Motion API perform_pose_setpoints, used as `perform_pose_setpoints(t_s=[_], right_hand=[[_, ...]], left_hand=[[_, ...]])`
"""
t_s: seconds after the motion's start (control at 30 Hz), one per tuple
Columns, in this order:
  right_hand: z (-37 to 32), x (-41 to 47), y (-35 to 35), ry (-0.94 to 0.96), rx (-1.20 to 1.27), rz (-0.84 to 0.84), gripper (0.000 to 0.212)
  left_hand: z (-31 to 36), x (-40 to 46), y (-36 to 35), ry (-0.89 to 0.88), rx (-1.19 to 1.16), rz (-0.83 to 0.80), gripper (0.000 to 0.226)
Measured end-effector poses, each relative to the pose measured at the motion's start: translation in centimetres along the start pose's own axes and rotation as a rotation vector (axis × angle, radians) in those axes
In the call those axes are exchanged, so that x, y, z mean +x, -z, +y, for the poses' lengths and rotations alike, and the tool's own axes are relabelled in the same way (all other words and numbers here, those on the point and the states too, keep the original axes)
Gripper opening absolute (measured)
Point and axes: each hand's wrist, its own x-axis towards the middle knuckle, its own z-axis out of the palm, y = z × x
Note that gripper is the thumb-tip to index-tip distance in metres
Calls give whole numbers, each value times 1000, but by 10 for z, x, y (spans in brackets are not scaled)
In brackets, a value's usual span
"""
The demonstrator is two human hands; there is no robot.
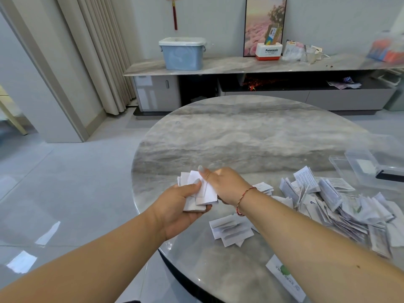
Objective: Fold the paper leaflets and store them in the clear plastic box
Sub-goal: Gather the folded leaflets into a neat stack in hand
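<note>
Over at the table's left edge, both hands, left hand (175, 206) and right hand (227, 184), grip a folded leaflet stack (197, 193), with the loose leaflet pile (341, 206) lower right unfolded and clear plastic box (369, 169) nearly empty, so loads left.

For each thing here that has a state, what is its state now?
Left hand: grips a stack of folded leaflets.
Right hand: pinches the top leaflet.
Clear plastic box: open, on the table.
Blue bin: lid on.
</note>
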Motion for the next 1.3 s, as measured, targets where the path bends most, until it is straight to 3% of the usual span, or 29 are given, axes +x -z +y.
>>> perform_pose_setpoints(t_s=[0.07,0.13,0.23,0.4,0.5,0.6,0.67,0.7,0.73,0.8,0.83,0.9,1.0,1.07,1.13,1.2,1.3], right_hand=[[-1,0,12,18,-45,11,58],[-1,4,29,52,-11,127,57],[-4,7,30,221,10,159,51],[3,10,6,400,-240,225,47],[3,9,3,459,-353,245,43],[-4,6,-8,473,-363,253,26],[-5,0,-5,389,-140,176,5],[-5,-6,-1,367,-32,78,15],[-4,-11,3,381,-10,-39,38],[-4,-18,5,447,-278,-169,88],[-6,-20,2,492,-439,-165,100],[-6,-19,-1,554,-590,-109,103],[-9,-19,15,494,-350,-162,92],[0,-18,37,416,-275,-95,67],[17,-19,51,379,-556,-76,53],[37,-23,44,373,-838,-194,51],[58,-30,21,446,-998,-278,37]], left_hand=[[1,1,2,-5,-23,67,20],[4,1,4,-11,-35,98,18],[5,-3,4,29,-68,0,24],[4,-6,-2,110,-139,-166,43],[4,-8,-4,89,-131,-190,33],[0,-8,-7,76,-60,-147,26],[0,-6,-7,70,-55,-123,25],[2,-5,-6,62,-61,-115,25],[3,-4,-4,59,-62,-108,27],[6,-3,-1,68,-44,-116,30],[6,-4,-1,74,-31,-126,29],[6,-5,-3,81,-3,-146,27],[9,-6,-4,54,-40,-102,20],[11,-4,-1,21,-68,-21,24],[11,-2,6,-3,-26,31,27],[8,-1,10,1,26,72,27],[6,1,12,0,43,101,26]])
